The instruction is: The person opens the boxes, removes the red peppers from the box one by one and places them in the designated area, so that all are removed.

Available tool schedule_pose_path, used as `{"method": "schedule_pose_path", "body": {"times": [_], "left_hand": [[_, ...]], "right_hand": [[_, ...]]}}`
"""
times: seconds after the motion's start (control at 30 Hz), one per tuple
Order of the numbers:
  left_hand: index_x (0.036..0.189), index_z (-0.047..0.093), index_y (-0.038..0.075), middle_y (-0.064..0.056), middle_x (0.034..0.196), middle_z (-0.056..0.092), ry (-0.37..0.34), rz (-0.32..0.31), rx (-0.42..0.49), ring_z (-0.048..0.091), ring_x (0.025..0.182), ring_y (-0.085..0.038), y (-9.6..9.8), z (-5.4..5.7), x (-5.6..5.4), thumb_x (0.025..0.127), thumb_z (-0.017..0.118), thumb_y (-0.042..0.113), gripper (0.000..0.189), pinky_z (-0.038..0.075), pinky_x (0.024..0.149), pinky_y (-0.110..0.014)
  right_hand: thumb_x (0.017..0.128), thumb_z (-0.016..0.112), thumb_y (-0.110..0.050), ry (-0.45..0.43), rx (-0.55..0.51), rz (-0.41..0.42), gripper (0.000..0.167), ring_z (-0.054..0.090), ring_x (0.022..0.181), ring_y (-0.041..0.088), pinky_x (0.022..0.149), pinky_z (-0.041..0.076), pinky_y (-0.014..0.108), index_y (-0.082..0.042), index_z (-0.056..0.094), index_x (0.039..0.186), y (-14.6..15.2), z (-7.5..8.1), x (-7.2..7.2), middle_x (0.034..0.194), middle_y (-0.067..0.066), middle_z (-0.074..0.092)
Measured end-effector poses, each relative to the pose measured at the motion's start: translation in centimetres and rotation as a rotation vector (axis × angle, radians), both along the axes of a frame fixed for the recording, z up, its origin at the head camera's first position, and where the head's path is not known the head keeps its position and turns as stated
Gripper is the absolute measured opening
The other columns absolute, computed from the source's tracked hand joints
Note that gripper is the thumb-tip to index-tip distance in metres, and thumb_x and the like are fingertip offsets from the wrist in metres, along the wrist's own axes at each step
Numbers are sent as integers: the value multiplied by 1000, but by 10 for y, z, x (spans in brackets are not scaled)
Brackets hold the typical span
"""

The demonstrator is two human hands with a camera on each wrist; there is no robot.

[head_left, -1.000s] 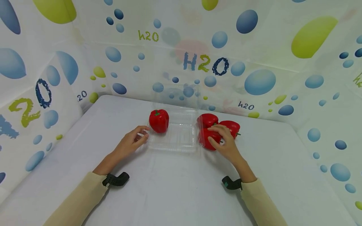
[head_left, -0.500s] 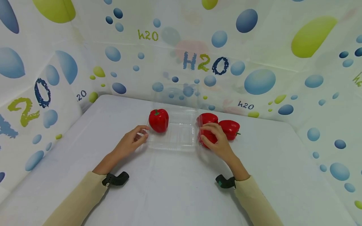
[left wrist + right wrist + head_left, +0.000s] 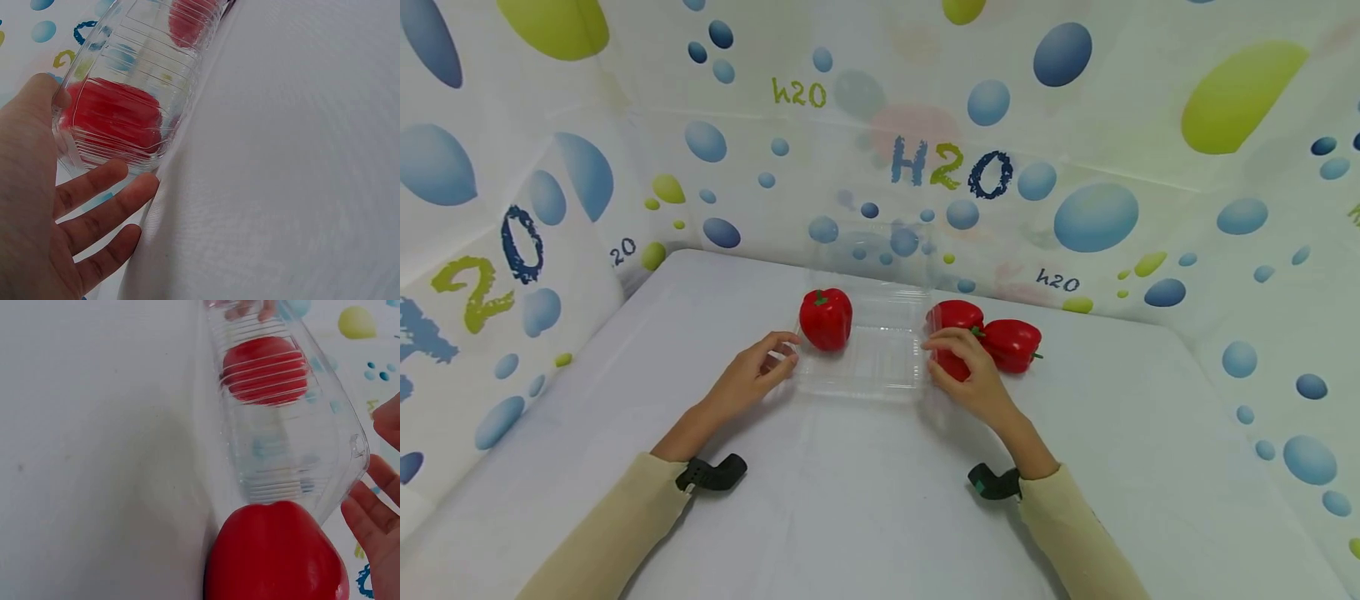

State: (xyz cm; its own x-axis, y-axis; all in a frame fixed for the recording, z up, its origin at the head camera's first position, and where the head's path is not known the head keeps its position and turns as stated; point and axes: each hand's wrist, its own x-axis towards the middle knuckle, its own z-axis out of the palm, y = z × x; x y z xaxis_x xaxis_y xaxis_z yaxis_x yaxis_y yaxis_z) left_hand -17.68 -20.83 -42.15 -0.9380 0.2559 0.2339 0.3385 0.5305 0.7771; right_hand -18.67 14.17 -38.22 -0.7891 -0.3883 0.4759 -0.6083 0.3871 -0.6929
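A clear plastic hinged container [image 3: 880, 358] sits on the white table, its lid [image 3: 868, 258] raised at the back. One red bell pepper [image 3: 825, 321] stands inside at the left, green stem up. My left hand [image 3: 748, 375] holds the container's left side, thumb at the rim and fingers against the wall in the left wrist view. At the right side, my right hand [image 3: 973, 379] has its fingertips right at the container's rim, fingers extended. It partly covers a red bell pepper [image 3: 275, 556] lying outside, close beside the container; no pepper is between its fingers.
Two more red bell peppers, one behind [image 3: 955, 314] and one farther right [image 3: 1012, 345], lie beside the container. A patterned cloth [image 3: 1097, 100] with blue and green spots hangs behind the white table [image 3: 850, 492].
My right hand has moved left from over the front loose pepper to the container's right rim. That pepper has shifted slightly toward the container. My left hand has stayed at the left side.
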Motion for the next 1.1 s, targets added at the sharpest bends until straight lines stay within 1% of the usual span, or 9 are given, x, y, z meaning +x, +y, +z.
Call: {"method": "schedule_pose_path", "body": {"times": [0.13, 0.3, 0.53, 0.6, 0.7, 0.83, 0.93, 1.1], "left_hand": [[133, 50, 9, -15, 114, 62, -2, 2, -9, 64, 87, -24, -1, 0, 0, 98, 57, 17, 36, 54, 72, -27], [133, 50, 10, -15, 115, 62, -3, 3, -18, 63, 89, -25, -2, 0, 1, 98, 57, 18, 36, 54, 73, -29], [133, 51, 9, -15, 114, 62, -4, -7, -10, 63, 90, -26, -1, 0, 0, 98, 57, 17, 36, 54, 72, -28], [132, 51, 9, -15, 113, 62, -1, -9, -8, 63, 89, -25, -1, 0, 0, 98, 58, 17, 36, 54, 71, -28], [133, 51, 10, -14, 114, 62, -5, -9, -5, 63, 89, -25, -1, 0, 0, 98, 58, 18, 36, 54, 72, -28], [133, 51, 10, -14, 114, 62, -7, -7, 0, 63, 89, -24, -1, -2, -1, 98, 58, 19, 36, 54, 74, -29], [133, 51, 9, -15, 114, 62, 1, -11, -2, 63, 88, -24, -1, -3, -2, 98, 58, 18, 36, 54, 73, -29], [133, 51, 9, -15, 114, 62, -3, -7, -4, 63, 89, -24, -2, -2, -2, 98, 58, 18, 37, 54, 73, -29]], "right_hand": [[76, 76, 4, 27, 25, 18, 39, 49, 120, 32, 89, 52, 54, -5, 67, 113, -5, 0, -3, 124, 16, 56], [75, 77, 3, 22, 79, 36, 38, 50, 119, 32, 88, 54, 50, -5, 67, 111, -13, 0, -6, 124, 15, 56], [80, 74, 4, -12, 57, 102, 34, 53, 115, 30, 88, 53, 49, -4, 66, 113, -25, 0, -7, 122, 15, 57], [81, 73, 3, -29, 68, 95, 35, 55, 111, 31, 87, 54, 46, -4, 65, 114, -30, 1, -8, 120, 14, 57], [83, 73, 0, -80, 70, 67, 36, 58, 107, 32, 86, 55, 44, -5, 63, 117, -36, 2, -9, 119, 13, 58], [86, 71, -3, -144, 41, 35, 37, 60, 104, 30, 85, 56, 42, -5, 61, 121, -43, 3, -10, 121, 13, 58], [87, 69, -4, -162, 19, 38, 37, 60, 105, 30, 85, 56, 41, -4, 59, 123, -46, 1, -12, 122, 17, 58], [88, 69, -4, -165, 17, 37, 39, 60, 106, 29, 86, 55, 41, -4, 58, 125, -50, 0, -13, 122, 16, 58]]}}
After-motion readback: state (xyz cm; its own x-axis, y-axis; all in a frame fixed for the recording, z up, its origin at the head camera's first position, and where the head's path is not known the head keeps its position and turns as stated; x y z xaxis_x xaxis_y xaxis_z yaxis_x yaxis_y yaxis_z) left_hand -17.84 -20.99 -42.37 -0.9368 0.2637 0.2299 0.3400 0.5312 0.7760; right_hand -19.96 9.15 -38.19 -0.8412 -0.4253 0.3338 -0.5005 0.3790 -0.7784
